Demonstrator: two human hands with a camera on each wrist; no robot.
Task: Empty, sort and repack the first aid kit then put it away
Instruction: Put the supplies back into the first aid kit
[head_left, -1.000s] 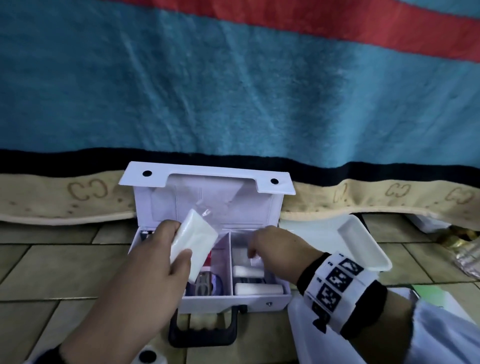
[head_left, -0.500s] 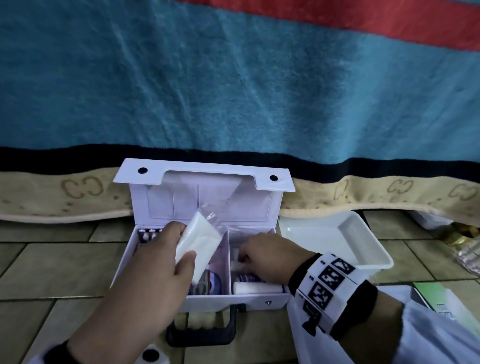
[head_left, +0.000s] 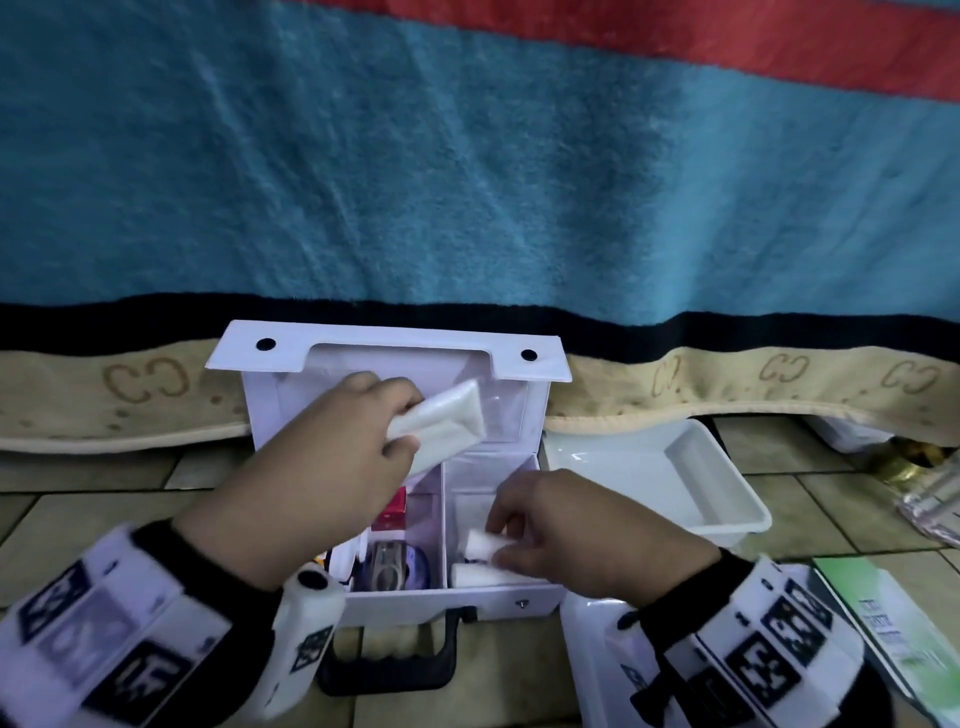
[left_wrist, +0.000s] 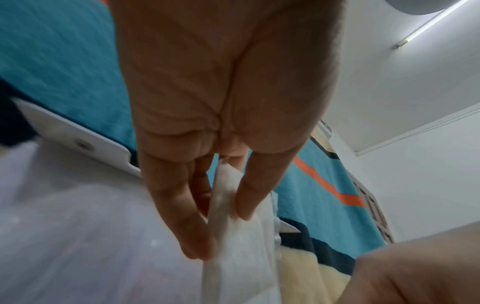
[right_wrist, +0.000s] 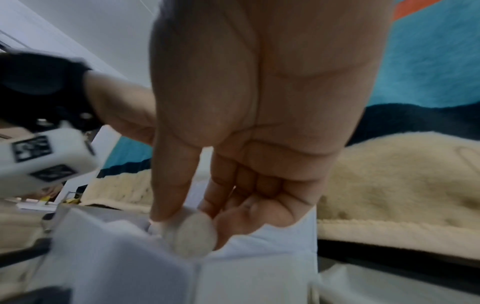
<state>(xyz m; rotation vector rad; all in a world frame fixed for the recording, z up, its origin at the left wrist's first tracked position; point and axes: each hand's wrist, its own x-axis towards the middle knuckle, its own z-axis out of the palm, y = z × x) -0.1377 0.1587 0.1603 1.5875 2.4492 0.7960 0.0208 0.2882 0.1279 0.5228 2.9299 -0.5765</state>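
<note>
The white first aid kit (head_left: 519, 605) stands open on the tiled floor, lid (head_left: 384, 345) upright against the blanket. My left hand (head_left: 332, 467) pinches a white wrapped gauze pack (head_left: 441, 421) above the left compartment; the left wrist view shows the gauze pack (left_wrist: 233, 236) held between thumb and fingers. My right hand (head_left: 561, 530) is in the right compartment and pinches a small white bandage roll (head_left: 483, 543); the roll (right_wrist: 189, 234) shows end-on in the right wrist view. Another white roll (head_left: 478, 574) lies at the compartment's front. Scissors (head_left: 387, 564) and a red box (head_left: 392, 512) lie in the left compartment.
An empty white tray (head_left: 727, 499) sits on the floor right of the kit. A blue, black and beige blanket (head_left: 467, 182) hangs behind. A green leaflet (head_left: 893, 618) and a clear packet (head_left: 930, 499) lie at the right. The kit's black handle (head_left: 389, 660) points toward me.
My left hand has lifted the gauze pack up and back toward the lid. My right hand has drawn toward the front of the right compartment and now pinches a bandage roll.
</note>
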